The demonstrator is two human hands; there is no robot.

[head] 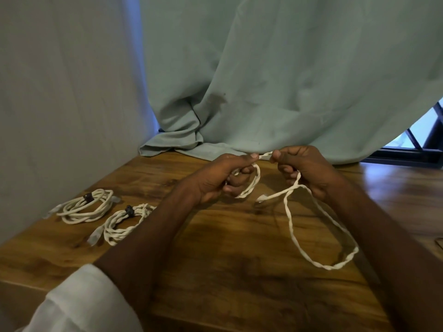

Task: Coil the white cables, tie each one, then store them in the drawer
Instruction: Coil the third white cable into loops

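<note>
A loose white cable (294, 238) runs between both hands above the wooden table (227, 271). My left hand (223, 176) grips a small loop of it, and my right hand (309, 171) pinches the stretch next to it. From the right hand a long open loop hangs down onto the table, with one plug end lying between the hands. At the left lie two coiled white cables, the far one (86, 207) and the near one (124, 224), each bound by a dark tie. No drawer is in view.
A pale green curtain (275, 80) hangs behind the table and bunches on its back edge. A grey wall (60, 92) bounds the left side. A dark window frame (422, 142) shows at the right. A white sleeve (79, 305) covers my left upper arm.
</note>
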